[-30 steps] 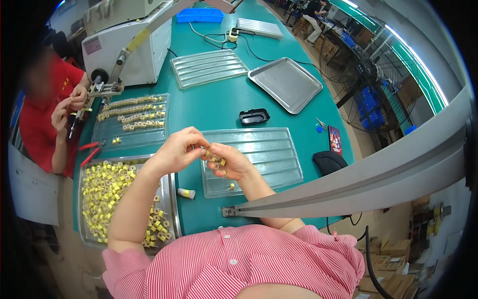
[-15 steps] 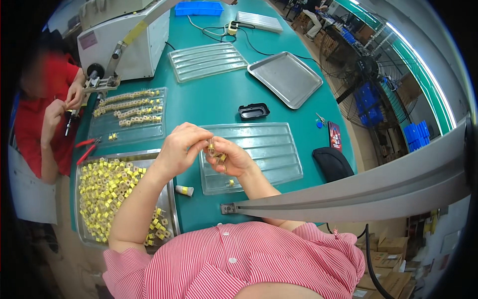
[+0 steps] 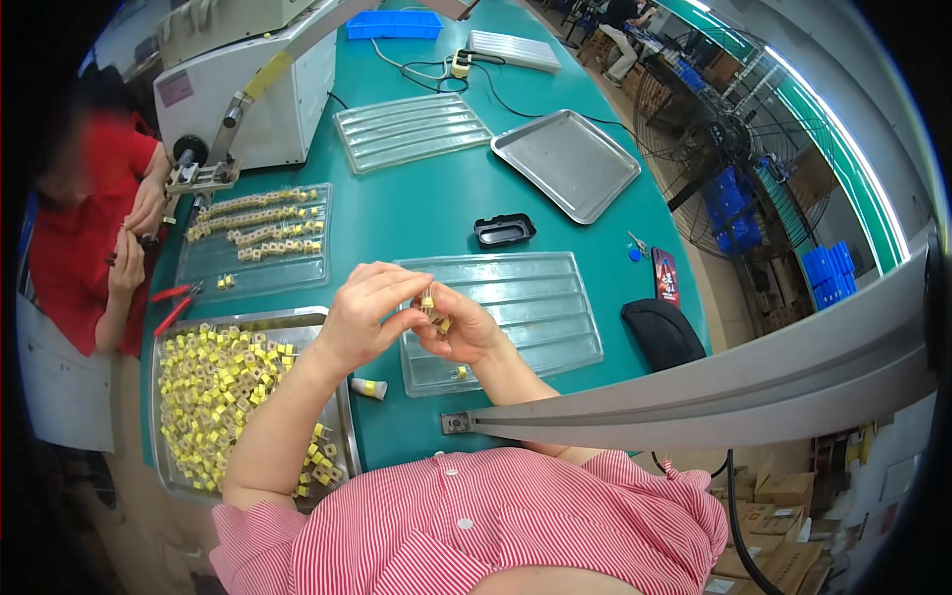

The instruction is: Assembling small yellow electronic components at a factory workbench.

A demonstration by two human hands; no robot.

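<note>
My left hand and my right hand meet over the left part of a clear ridged tray. Between their fingertips is a small yellow-wrapped coil with a pale body, pinched by the left thumb and fingers. The curled fingers of my right hand also hold at least one more such coil. One coil rests in the tray's near groove, below my right hand. Under my left forearm, a metal tray is heaped with many similar coils.
A white, yellow-banded cylinder lies between the trays. A grey metal arm crosses at right. Beyond are a black holder, a bare metal tray, a black pouch and red-handled pliers. A co-worker in red sits at left.
My hands stay together over the tray, and the left fingers now reach further over the coil. The co-worker's hands have shifted, one of them lower. The view has moved slightly.
</note>
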